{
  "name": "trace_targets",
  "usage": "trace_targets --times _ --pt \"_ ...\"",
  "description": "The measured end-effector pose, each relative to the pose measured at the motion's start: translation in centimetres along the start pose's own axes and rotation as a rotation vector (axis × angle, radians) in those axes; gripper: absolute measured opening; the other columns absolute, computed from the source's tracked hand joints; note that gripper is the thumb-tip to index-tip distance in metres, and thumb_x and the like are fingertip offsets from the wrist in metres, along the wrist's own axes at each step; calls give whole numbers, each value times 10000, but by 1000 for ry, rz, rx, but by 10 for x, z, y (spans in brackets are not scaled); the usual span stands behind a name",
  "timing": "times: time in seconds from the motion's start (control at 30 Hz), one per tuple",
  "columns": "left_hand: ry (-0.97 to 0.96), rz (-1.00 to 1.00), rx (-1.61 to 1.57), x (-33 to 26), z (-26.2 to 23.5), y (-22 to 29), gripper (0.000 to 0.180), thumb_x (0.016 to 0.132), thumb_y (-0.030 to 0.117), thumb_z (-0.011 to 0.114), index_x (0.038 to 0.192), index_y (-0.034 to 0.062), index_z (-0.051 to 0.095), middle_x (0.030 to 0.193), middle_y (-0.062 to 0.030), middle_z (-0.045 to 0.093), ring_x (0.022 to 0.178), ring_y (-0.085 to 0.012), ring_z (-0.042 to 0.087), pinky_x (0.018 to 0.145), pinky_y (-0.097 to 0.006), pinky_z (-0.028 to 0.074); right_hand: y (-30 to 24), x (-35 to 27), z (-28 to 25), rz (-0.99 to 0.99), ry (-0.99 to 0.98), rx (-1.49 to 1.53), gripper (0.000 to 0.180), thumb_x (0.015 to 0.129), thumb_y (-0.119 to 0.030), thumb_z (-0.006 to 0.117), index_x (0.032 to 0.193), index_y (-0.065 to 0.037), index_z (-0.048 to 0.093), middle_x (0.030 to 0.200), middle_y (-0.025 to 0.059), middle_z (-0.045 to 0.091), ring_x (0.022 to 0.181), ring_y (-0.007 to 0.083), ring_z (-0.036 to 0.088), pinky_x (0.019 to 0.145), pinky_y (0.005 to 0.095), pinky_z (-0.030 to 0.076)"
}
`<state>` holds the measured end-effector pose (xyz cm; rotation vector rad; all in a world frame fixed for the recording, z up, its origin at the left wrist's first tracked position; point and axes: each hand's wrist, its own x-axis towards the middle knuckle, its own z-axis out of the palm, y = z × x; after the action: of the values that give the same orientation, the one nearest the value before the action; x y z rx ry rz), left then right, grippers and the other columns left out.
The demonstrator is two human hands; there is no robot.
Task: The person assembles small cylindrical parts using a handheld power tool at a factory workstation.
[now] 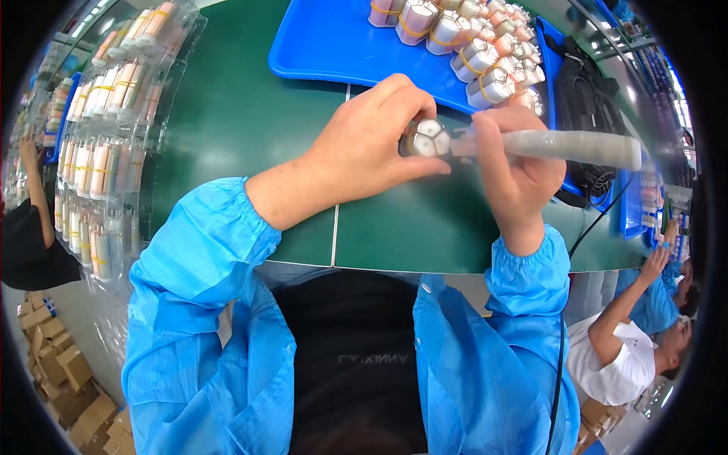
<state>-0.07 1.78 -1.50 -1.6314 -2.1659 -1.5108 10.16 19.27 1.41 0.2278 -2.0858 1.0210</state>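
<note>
My left hand [371, 140] is closed around a bundle of three cylindrical battery cells [431, 139], its white round ends facing up. Thumb and forefinger curl about its sides. In my right hand [519, 163] is a tool with a thick, whitish, rod-like handle [576, 147], lying nearly level. Its pinkish, blurred front end points at the cells from the right, very close to them; whether it touches them I cannot tell. Both hands are above the green table, in front of the blue tray.
A blue tray [334, 64] at the back holds many banded cell bundles [493, 53]. Clear plastic trays of similar bundles [114, 91] stack on the left. A black bag-like item [584, 98] and a black cable [595, 224] lie right. Co-workers sit at both sides; cardboard boxes [64, 356] fill the lower left.
</note>
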Motion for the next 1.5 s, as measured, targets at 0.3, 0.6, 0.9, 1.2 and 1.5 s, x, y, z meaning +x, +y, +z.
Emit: trace_targets --times 0.3,0.6,0.9,1.2,1.5 --pt "-37 -38 -42 0 2 3 532 702 168 894 1153 61 632 945 -38 526 700 -131 524 585 -264 466 0 2 3 -20 -10 -191 127 821 -92 801 781 -26 701 717 52 674 590 152 627 530 276 467" --pt "-37 -57 -74 1 -2 5 434 718 180 891 1069 55 668 912 -34 536 709 -124 538 600 -258 483 -1 2 7 87 0 -153 147 835 -120 794 793 -20 696 695 65 675 591 163 646 539 278 488" --pt "-47 -51 -52 2 -2 4 448 705 190 897 1058 53 657 891 -43 533 715 -142 544 611 -271 485 0 3 4 156 -38 -131 142 832 -123 795 801 -15 708 702 68 682 582 151 639 536 266 481" --pt "-62 -62 -21 3 -4 5 455 713 239 884 1035 46 626 930 -70 548 711 -192 582 614 -309 512 0 0 9 166 -26 -98 145 836 -125 792 805 -12 707 705 74 682 607 150 646 532 273 480" --pt "-84 -224 20 5 -7 10 515 738 290 854 1114 63 586 1030 -118 587 832 -292 646 726 -382 549 1 4 1 304 115 41 126 864 -119 781 867 -6 727 728 56 694 637 124 641 580 256 483"
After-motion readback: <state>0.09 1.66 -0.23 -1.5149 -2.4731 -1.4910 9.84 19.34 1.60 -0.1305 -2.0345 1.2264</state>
